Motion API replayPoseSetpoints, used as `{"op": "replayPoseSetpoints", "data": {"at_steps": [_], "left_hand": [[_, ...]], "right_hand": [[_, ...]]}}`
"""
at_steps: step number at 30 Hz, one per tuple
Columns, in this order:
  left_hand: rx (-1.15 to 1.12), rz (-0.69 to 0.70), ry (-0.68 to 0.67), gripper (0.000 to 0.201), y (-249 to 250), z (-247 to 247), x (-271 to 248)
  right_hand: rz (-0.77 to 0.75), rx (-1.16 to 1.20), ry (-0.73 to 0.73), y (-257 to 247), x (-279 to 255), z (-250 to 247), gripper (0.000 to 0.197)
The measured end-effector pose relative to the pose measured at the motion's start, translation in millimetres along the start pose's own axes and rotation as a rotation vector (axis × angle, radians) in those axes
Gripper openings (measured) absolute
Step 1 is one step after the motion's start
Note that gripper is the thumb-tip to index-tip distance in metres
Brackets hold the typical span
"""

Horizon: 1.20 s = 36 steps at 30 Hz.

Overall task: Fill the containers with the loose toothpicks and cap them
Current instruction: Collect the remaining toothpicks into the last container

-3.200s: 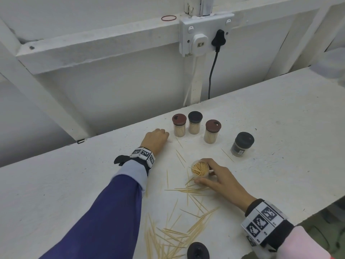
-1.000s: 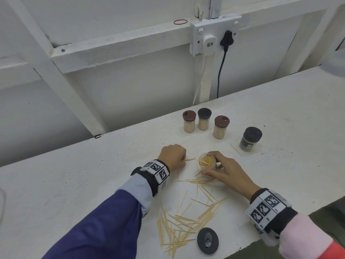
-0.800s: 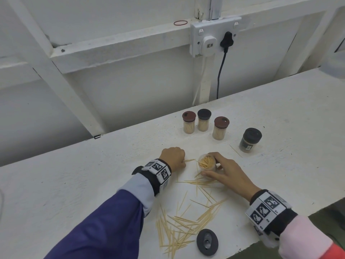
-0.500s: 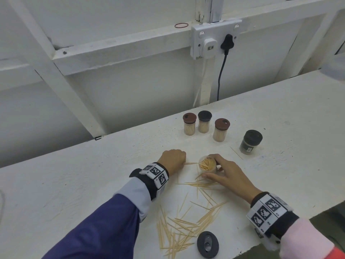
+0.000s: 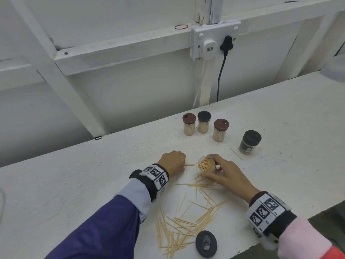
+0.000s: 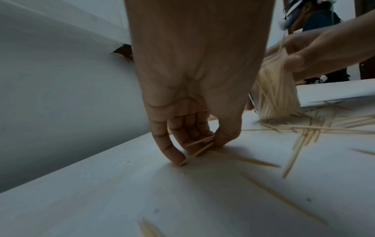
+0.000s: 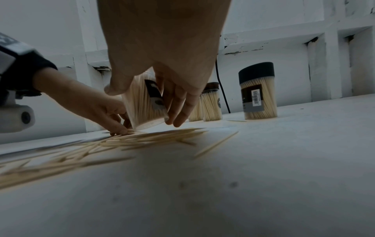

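An uncapped clear container [image 5: 206, 164] [image 7: 145, 104] full of toothpicks stands tilted on the white table. My right hand [image 5: 222, 173] [image 7: 162, 89] grips it, thumb on one side and fingers on the other. Just left of it, my left hand [image 5: 172, 162] [image 6: 199, 142] pinches a few toothpicks [image 6: 199, 145] against the table top. Loose toothpicks [image 5: 183, 225] lie scattered near the front edge, with the dark cap [image 5: 206, 243] beside them.
Three capped full containers [image 5: 202, 122] stand in a cluster at the back, and a fourth with a black cap [image 5: 249, 142] stands to their right. A wall socket with a black cable [image 5: 221, 71] hangs behind. The table's front edge [image 5: 298, 214] runs close on my right.
My left hand came from the far left over to the open container and closed its fingertips on a few toothpicks. The right hand kept its hold on the container.
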State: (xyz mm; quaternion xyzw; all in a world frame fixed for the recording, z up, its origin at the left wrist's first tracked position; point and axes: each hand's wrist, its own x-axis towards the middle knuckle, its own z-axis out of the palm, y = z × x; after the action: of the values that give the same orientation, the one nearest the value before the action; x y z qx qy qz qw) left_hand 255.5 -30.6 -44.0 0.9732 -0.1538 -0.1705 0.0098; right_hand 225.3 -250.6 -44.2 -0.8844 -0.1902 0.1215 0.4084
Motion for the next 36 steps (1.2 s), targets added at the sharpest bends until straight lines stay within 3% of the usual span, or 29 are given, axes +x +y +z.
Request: {"op": "replayPoseSetpoints", "data": {"at_steps": [6,13,16,22,30,36], "left_hand": [[-0.309,-0.023,0.061,0.015,-12.4,-5.3,-3.4],[-1.017,-0.012,0.438,0.013,-1.4,-24.8,-10.4],[-1.197,0.043,0.482,0.021,15.0,-32.4,-13.3],[-1.297,0.133,0.427,0.008,39.9,-25.5,-14.1],[-1.037,0.116,0.473,0.006,47.2,-15.3,-16.1],[-1.055,0.097,0.507,0.013,46.3,-5.7,-15.0]], "right_hand": [[-0.001,0.002,0.003,1.6,0.0,-0.2,0.071],[-0.017,0.011,0.013,1.8,0.5,0.4,0.067],[-0.018,0.009,0.011,2.0,0.1,0.8,0.070],[-0.039,0.018,0.037,4.4,0.4,2.3,0.055],[-0.050,0.016,0.040,6.3,0.6,3.9,0.061],[-0.055,0.073,0.077,7.6,0.5,2.7,0.062]]}}
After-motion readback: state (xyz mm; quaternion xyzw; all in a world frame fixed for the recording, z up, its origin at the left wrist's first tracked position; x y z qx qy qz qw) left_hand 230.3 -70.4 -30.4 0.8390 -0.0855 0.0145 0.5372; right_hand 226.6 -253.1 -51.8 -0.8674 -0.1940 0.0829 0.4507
